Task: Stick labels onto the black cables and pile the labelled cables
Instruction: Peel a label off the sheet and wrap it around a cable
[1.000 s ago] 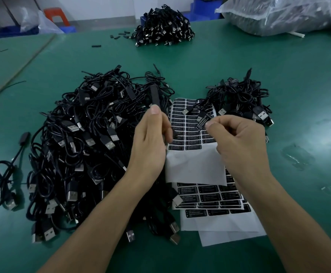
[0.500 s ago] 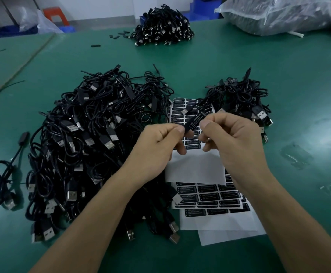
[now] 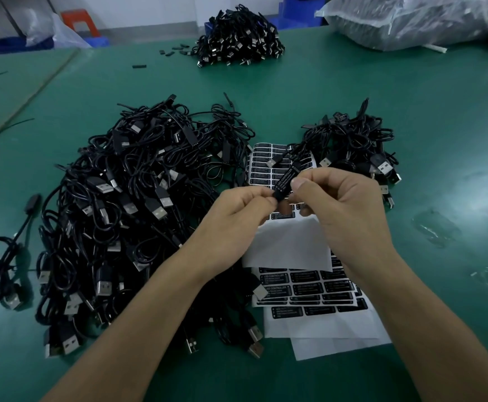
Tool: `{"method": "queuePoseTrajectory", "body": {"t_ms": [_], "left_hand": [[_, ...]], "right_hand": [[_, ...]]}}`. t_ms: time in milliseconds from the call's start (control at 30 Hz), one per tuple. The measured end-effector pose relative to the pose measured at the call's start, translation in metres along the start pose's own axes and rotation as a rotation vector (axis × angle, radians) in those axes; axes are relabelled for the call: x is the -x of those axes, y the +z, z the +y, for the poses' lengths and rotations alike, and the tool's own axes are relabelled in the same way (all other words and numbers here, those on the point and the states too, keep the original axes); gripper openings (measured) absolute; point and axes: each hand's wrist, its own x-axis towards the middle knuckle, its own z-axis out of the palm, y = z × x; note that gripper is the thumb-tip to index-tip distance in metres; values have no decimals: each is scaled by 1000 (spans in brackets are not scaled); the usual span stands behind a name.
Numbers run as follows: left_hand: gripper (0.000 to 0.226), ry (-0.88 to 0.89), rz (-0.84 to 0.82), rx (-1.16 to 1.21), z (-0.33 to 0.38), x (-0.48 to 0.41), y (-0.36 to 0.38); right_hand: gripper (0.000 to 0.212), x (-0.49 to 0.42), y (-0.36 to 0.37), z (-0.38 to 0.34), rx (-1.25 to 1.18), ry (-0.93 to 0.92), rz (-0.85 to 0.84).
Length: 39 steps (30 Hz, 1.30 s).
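A clear plastic bag (image 3: 411, 21) at far right holds dark, indistinct contents. On the tabletop (image 3: 353, 88), a large heap of black cables (image 3: 126, 204) lies left and a smaller pile (image 3: 353, 146) right, with label sheets (image 3: 309, 288) between. Above the sheets, left hand (image 3: 234, 216) and right hand (image 3: 341, 204) each keep a pinching grip on one cable's black block (image 3: 285, 181), white lettering up.

Cool, fairly bright overhead light puts pale glare on the right of the green bench (image 3: 353, 82), soft shadows beside the black cables (image 3: 138, 198), and the edges bend and blur slightly.
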Motion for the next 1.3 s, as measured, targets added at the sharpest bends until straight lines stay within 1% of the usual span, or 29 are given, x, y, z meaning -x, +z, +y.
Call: {"method": "queuePoseTrajectory", "body": {"t_ms": [67,200,467,700,1033,1300], "left_hand": [[31,33,4,-26,0,1,2],[34,58,15,-36,0,2,1],[40,27,1,-4,0,1,1],[36,41,-7,29,0,1,1],[34,45,-12,39,0,2,2],[50,67,-21,64,5,4,3]], "right_hand": [[20,0,0,0,-9,-1,-3],[22,0,0,1,19,-8,2],[27,2,2,-1,20,-24,-41],[21,1,1,3,58,-14,2],[24,2,3,2,103,-65,48],[19,4,7,2,75,-20,73]]}}
